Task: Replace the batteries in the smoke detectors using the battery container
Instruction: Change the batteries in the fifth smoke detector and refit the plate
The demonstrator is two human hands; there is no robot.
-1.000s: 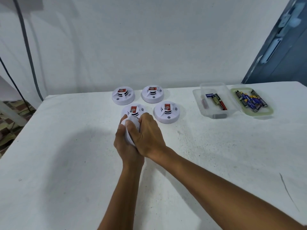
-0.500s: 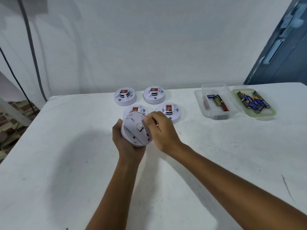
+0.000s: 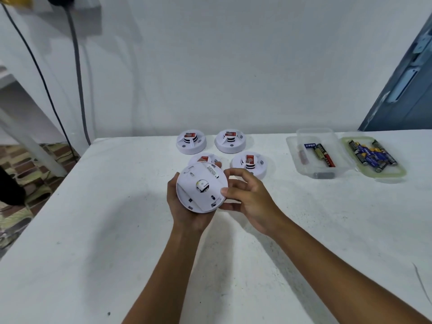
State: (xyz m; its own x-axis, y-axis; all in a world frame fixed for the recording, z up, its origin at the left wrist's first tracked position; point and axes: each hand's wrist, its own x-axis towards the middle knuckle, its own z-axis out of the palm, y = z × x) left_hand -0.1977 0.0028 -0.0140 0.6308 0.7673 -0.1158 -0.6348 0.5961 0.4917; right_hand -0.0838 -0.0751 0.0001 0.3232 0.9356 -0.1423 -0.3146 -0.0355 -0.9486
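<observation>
Overhead, both hands [image 3: 189, 206] grip detector's [image 3: 201, 187] rim.

I see a white table [image 3: 93, 230] against a white wall [image 3: 233, 66], two dark cables [image 3: 77, 78] hanging far left, a blue door [image 3: 409, 97] far right.

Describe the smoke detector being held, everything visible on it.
The held smoke detector is a round white disc, plastic by its look, tipped up so its flat back faces the camera. That back shows a small round centre piece with a yellowish mark, several small slots and a row of fine raised marks near the top edge. It is lifted off the table. The left hand cups it from behind and below; the right hand pinches its right rim.
</observation>
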